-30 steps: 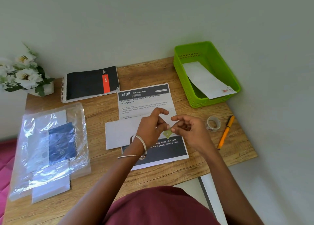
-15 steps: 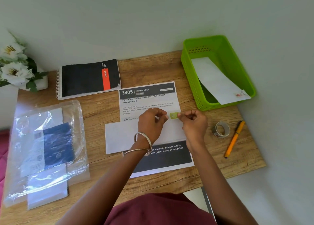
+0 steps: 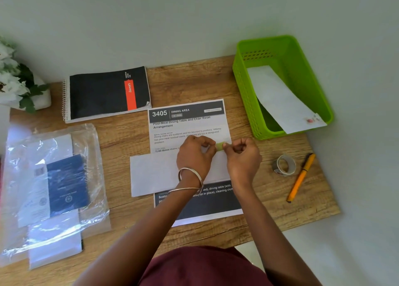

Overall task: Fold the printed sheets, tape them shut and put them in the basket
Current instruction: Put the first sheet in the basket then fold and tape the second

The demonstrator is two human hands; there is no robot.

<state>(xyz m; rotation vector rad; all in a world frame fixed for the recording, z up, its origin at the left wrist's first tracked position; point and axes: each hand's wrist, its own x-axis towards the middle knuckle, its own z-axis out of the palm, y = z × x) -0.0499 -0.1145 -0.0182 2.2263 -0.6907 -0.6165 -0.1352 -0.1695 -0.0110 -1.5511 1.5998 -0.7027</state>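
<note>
Green tape, a short strip (image 3: 219, 146) of it, is pinched taut between our two hands: the left hand (image 3: 195, 156) nips one end with thumb and fingertips curled, the right hand (image 3: 243, 156) nips the other the same way. We hold it just over the far edge of the folded white sheet (image 3: 155, 173), which lies across the middle of a flat printed sheet with a dark header reading 3405 (image 3: 186, 121) on the wooden table (image 3: 194, 80).

We judge this to be the taping step. The next move calls for lowering the strip so it straddles the flap edge, then pressing it flat without letting the fold spring open. After that the sheet goes into the bright green plastic basket (image 3: 244, 95) at the far right, where one folded white sheet (image 3: 278, 99) already leans. The grey tape roll (image 3: 285, 165) and orange pen (image 3: 301, 177) lie near our right wrist.

A second ago the strip was held nearer our body, over the lower part of the folded sheet; since then both hands have carried it away from us to the far edge.
</note>
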